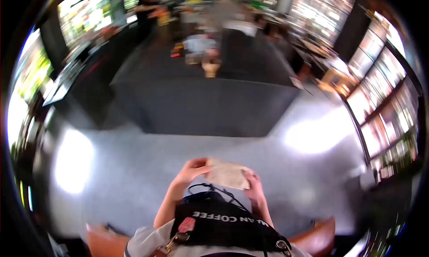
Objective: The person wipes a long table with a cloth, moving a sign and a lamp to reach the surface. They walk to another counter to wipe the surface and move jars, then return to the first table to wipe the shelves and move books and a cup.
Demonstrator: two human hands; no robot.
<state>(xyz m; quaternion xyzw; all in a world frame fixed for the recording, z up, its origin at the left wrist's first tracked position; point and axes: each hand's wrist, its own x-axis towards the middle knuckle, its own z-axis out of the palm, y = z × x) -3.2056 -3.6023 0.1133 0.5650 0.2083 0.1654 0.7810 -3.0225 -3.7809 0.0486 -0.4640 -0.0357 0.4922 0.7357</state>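
Stretched between my two hands is a beige folded cloth (pixel 227 173) with a fine ribbed or woven look. My left hand (pixel 195 168) pinches its left edge, thumb and fingers closed on it. At the opposite end, my right hand (pixel 253 185) grips the lower right corner. The cloth is held in front of my body, above the floor. Just below it is my black apron (pixel 223 219) with white lettering and a dark tie cord.
Ahead stands a large dark counter (pixel 208 107), with a tan cup-like object (pixel 211 69) and blurred items on top. A person (pixel 145 11) is at the far left. Brown chair parts (pixel 105 241) flank me. Tall windows (pixel 380 91) line the right.
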